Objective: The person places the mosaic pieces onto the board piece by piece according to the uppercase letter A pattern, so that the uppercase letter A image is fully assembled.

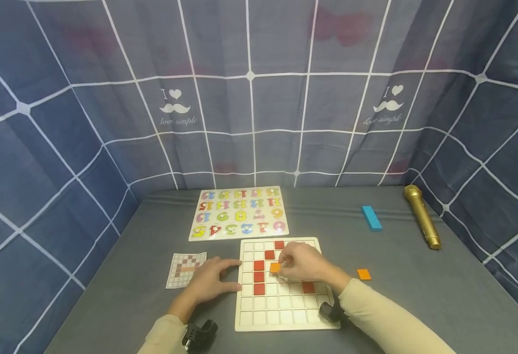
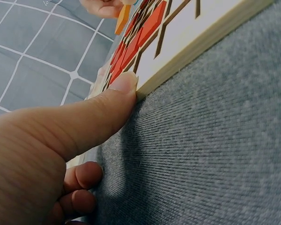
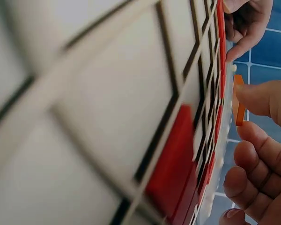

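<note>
A pale wooden grid board lies flat on the grey cloth, with several red square tiles set in its cells. Thumb and forefinger of my left hand touch the board's left edge; in the left wrist view the thumb rests against that edge at a corner of its side. Over the middle of the board, my right hand pinches an orange square tile. The right wrist view shows this orange tile tilted between thumb and fingertip, just off the board.
A printed pattern card lies beside the left hand. Behind the board is a number puzzle. To the right are another orange tile, a blue block and a gold cylinder. Checked cloth walls enclose the table.
</note>
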Tool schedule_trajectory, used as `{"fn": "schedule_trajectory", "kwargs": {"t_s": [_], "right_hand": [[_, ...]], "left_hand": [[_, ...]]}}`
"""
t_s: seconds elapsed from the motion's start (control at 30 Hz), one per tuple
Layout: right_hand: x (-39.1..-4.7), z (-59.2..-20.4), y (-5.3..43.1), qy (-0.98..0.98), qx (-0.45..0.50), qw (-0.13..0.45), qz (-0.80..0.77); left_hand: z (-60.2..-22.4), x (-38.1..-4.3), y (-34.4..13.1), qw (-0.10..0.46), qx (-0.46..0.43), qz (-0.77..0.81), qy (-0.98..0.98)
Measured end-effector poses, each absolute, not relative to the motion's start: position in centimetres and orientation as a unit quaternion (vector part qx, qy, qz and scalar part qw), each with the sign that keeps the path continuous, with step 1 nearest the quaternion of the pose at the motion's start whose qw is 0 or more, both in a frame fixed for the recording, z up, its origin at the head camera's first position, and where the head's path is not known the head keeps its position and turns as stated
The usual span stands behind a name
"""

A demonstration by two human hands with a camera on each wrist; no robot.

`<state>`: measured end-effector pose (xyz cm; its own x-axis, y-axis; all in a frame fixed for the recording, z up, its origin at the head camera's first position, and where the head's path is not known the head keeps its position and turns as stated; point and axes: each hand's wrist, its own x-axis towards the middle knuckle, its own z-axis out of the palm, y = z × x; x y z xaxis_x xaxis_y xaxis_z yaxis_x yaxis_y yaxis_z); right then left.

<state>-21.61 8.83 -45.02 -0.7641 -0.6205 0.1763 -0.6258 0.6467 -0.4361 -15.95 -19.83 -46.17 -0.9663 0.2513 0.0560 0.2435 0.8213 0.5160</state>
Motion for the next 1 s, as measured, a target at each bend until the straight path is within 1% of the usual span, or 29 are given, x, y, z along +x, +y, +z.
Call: {"fn": "schedule_trajectory", "kwargs": {"t_s": [0.6,0.87,1.0], "right_hand": [[-21.1,-44.7,7.7,-0.905,0.363,-0.035,0.22],[-21.0,-44.4,7.6,-0.907,0.364,-0.031,0.209],[-21.0,-44.3,7.6,-0.907,0.366,-0.039,0.204]], "left_hand": [[-46.2,-16.1,-19.9,0.013,0.129,0.266,0.955],[-46.2,-16.1,-19.9,0.013,0.127,0.265,0.956],[-46.3,-16.2,-19.9,0.013,0.127,0.263,0.956]]}}
